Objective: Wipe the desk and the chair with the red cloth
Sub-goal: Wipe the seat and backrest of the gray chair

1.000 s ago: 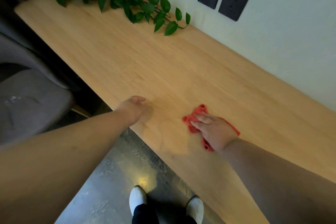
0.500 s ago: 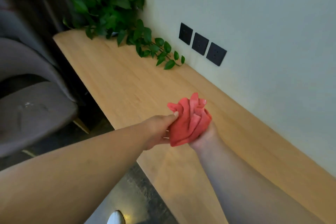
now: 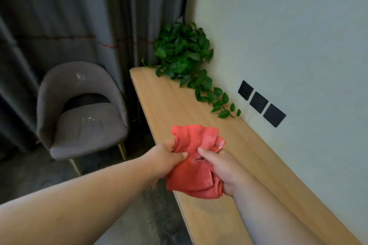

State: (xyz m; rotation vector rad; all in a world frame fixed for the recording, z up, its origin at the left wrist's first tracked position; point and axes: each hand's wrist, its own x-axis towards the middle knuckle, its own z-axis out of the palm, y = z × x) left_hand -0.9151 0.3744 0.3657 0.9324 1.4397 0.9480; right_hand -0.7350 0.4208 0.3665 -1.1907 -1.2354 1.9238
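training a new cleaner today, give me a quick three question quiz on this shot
1. True or false: the crumpled red cloth lies flat on the long light wooden desk.
2. Which hand has a grip on the cloth: A left hand only, B right hand only, C both?
3. Where do pale marks show on the grey upholstered chair?

Key:
1. False: it is bunched up and held above the desk's front edge.
2. C.
3. On the backrest and the seat.
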